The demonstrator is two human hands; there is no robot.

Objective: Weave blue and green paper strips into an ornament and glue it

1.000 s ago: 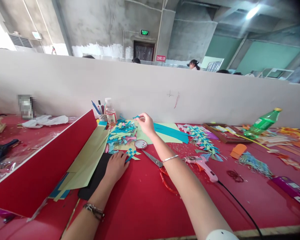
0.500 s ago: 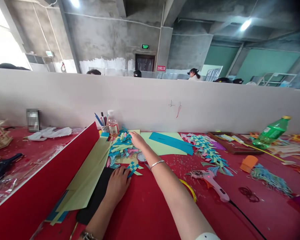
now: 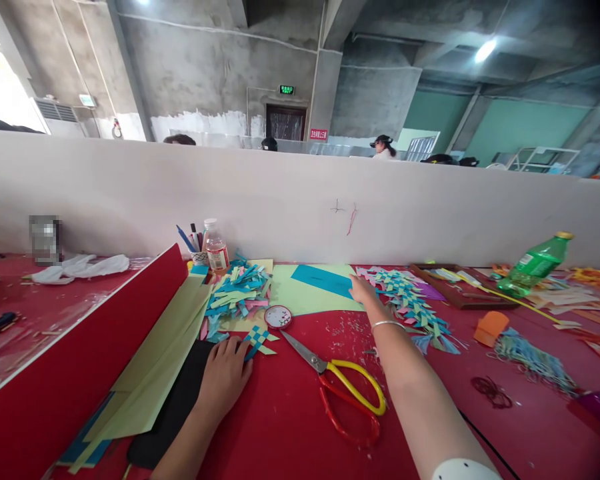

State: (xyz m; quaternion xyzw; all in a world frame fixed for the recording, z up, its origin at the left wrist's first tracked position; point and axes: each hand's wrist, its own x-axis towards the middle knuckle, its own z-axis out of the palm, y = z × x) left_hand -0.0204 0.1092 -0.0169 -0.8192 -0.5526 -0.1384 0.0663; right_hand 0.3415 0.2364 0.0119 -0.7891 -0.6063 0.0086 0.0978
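Observation:
My left hand (image 3: 223, 375) lies flat on the red table (image 3: 290, 427), fingers spread, its fingertips touching a small woven blue-and-green paper piece (image 3: 258, 339). My right hand (image 3: 364, 291) reaches forward with fingers stretched out onto the edge of a blue paper sheet (image 3: 323, 280) lying on a green sheet (image 3: 295, 297), beside a long woven strip of blue, green and pink paper (image 3: 410, 301). A heap of cut paper strips (image 3: 237, 293) lies between the hands. Scissors with yellow and red handles (image 3: 337, 387) rest on the table under my right forearm's side.
A red board (image 3: 80, 360) leans at the left over green sheets (image 3: 165, 353) and a black pad. A small round tape roll (image 3: 279, 317), a pen cup (image 3: 196, 248), a small bottle (image 3: 214, 247), a green bottle (image 3: 537, 263) and paper scraps lie about. A white partition (image 3: 300, 193) closes the back.
My right hand left the strip heap and moved right to the blue sheet. The scissors now lie uncovered. My left hand stayed on the woven piece.

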